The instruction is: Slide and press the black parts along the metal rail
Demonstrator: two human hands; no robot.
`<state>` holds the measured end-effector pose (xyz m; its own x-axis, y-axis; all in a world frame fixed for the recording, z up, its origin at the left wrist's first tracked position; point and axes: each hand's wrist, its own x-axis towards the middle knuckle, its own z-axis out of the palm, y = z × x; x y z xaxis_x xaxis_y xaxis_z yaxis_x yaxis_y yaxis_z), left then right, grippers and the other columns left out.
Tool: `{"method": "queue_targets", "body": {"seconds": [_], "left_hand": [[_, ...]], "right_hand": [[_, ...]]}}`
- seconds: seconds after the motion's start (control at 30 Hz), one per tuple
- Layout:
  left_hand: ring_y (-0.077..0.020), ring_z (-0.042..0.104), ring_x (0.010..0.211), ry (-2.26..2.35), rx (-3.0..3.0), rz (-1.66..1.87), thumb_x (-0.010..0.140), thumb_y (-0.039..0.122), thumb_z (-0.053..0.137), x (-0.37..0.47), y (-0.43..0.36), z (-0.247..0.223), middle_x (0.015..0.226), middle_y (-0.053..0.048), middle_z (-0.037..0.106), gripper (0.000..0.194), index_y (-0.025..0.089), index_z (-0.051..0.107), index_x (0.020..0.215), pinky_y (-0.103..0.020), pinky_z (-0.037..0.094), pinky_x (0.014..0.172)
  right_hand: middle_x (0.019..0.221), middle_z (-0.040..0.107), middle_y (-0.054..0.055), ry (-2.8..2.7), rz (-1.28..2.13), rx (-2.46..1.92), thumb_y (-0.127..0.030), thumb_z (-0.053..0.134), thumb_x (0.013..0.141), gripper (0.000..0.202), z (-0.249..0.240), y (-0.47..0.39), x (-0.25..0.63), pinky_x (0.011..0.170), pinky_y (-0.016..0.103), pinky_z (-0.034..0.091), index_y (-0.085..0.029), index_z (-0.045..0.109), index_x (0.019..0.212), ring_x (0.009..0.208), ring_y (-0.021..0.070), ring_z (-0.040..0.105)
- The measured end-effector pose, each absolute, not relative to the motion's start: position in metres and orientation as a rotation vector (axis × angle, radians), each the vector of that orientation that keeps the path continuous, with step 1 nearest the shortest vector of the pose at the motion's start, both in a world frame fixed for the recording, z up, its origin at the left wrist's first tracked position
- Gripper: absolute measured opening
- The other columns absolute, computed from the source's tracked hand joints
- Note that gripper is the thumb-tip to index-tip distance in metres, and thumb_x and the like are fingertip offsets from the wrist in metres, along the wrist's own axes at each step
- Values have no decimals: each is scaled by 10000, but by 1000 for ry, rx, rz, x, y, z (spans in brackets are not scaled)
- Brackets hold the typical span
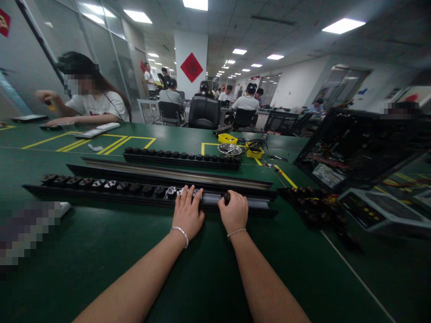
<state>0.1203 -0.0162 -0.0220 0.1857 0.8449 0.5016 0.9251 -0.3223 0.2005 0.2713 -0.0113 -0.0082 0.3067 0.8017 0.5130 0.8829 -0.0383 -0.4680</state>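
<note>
A long black channel (111,197) runs left to right in front of me, filled along much of its length with a row of small round parts (135,187), mostly dark, some with white. My left hand (187,211) lies over the right end of that row, fingers spread on the parts. Just right of it, my right hand (235,213) is closed round a small dark round part (226,198) above the channel. Between my hands a bare, pale strip (213,199) of the channel floor shows. The underside of the held part is hidden.
Behind lie another long black channel (168,172) and a dark strip with round parts (182,157). A metal dish (229,149) and a yellow bin (227,139) stand beyond. At right are bundled cables (316,206), a power supply (380,211) and an opened computer case (357,148). A person (97,101) sits at left.
</note>
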Motion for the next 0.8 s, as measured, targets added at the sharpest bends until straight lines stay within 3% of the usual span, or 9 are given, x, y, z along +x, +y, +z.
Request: {"method": "queue_targets", "body": {"seconds": [0.2,0.43,0.8], "left_hand": [[-292,210,1386,-1743,-2303,-829,747,200,530,121,-16,-21,1450,-109,378,617,195,408,1352,-504,222,1114],[-292,212,1385,-1741,-2304,-834,745,202,531,121,-15,-21,1451,-108,376,611,196,418,1345,-507,218,1115],[-285,191,1392,-1742,-2307,-844,747,209,531,120,-15,-23,1460,-96,362,619,212,401,1352,-507,208,1118]], "right_hand": [[1047,648,140,-1457,-224,-1880,-277,523,735,310,-10,-12,280,997,436,277,-125,616,989,1048,268,524],[1063,650,120,-1498,-233,-1849,-328,540,743,329,-15,-12,288,970,394,313,-145,627,1001,1097,259,502],[1044,660,125,-1491,-231,-1858,-311,517,754,315,-13,-13,294,991,411,287,-135,634,988,1076,256,522]]}}
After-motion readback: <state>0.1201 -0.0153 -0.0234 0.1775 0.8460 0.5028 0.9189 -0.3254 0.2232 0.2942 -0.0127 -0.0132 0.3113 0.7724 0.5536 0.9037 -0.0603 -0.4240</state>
